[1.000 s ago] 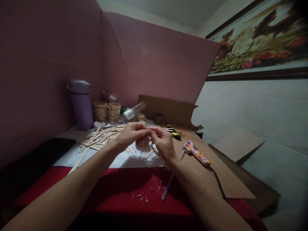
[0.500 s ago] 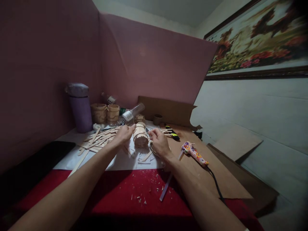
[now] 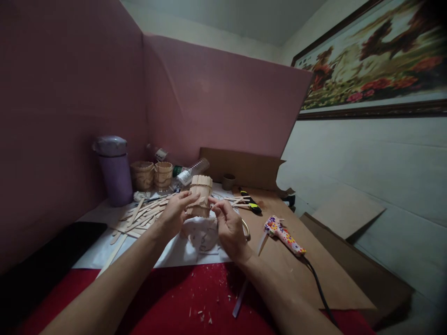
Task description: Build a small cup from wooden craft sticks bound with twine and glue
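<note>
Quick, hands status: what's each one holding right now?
Left hand: closed on the craft-stick cup, gripping its left side.
Right hand: closed, fingertips pinching the same cup's right side.

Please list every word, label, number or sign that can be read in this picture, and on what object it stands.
No text can be read here.
Label on the lying plastic bottle: too blurred to read.
White label on the small bottle farther back: too small to read.
The glue gun: flower pattern only, no words.
The stick barrel between the left hand and the right hand: no writing.
</note>
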Tool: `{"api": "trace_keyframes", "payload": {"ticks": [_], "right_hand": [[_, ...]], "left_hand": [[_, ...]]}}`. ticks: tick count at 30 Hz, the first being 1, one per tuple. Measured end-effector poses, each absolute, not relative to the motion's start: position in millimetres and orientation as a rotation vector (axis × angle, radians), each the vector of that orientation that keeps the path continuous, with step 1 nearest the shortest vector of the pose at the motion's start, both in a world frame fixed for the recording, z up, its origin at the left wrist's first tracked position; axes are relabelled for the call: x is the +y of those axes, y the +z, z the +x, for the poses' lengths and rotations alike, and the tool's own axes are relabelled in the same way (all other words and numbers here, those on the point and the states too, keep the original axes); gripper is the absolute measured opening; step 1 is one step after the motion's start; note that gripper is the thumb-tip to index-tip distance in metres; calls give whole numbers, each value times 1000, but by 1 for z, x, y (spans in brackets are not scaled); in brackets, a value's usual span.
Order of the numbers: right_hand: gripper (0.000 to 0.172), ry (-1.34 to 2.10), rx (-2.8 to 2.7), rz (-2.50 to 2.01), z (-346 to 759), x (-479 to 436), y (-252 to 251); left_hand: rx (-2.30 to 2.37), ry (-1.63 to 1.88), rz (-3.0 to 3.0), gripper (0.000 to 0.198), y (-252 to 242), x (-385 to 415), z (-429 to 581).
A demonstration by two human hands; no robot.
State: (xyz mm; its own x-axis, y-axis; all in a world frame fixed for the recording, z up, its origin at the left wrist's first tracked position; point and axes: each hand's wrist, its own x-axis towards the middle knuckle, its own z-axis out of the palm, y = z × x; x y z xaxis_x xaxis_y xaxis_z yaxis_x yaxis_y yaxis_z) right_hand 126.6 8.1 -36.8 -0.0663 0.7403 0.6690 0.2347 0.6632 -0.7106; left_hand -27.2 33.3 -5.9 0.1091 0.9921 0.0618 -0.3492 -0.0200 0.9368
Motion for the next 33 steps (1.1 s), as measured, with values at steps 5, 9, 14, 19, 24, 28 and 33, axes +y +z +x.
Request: {"api": "trace_keyframes", "payload": {"ticks": [5, 9, 14, 19, 24, 28, 33], "right_hand": [[17, 424, -1654, -776, 129, -2, -31], [14, 423, -1473, -815, 135, 2, -30], [14, 569, -1362, -800, 137, 6, -28], [13, 541, -1454, -763, 133, -2, -24], [19, 409, -1548, -760, 136, -4, -19], [24, 422, -1522, -749, 141, -1, -19], [14, 431, -1483, -811, 144, 1, -15]], "left_hand": [[757, 1319, 929, 33, -4, 29, -26], [612, 1211, 847, 31, -3, 28, -28], [442, 1071, 747, 38, -5, 25, -28], [443, 1054, 816, 32, -4, 18, -21], [596, 1153, 932, 24, 0, 10, -14], [634, 1142, 973, 30, -1, 11, -13], [679, 1108, 1056, 45, -6, 11, -9]]}}
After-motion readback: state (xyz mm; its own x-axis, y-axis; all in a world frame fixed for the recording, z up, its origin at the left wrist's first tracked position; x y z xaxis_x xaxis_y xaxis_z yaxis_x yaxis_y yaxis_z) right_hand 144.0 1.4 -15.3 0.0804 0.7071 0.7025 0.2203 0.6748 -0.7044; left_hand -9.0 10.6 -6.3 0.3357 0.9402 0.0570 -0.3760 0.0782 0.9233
